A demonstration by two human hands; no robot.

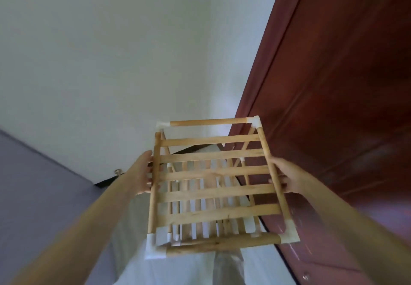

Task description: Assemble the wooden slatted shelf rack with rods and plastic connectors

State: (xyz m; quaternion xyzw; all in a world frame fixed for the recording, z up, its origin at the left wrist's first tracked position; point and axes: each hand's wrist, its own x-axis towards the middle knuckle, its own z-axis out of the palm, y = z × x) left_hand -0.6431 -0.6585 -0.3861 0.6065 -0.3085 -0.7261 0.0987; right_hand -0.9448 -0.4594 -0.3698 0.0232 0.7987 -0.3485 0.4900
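The wooden slatted shelf rack [219, 174] stands in the lower middle of the view, seen from above, with a top tier of several slats and lower tiers showing through the gaps. White plastic connectors [255, 121] cap its four top corners. My left hand [143, 174] grips the left side rod about midway along it. On the opposite side my right hand [283, 176] holds the right side rod, fingers curled round it. Both arms reach in from the bottom corners.
A dark red wooden door [333, 84] fills the right side, close to the rack's right edge. A white wall [111, 51] rises behind, and a purple-grey surface [33, 184] lies at the left. A pale floor [189, 269] shows below the rack.
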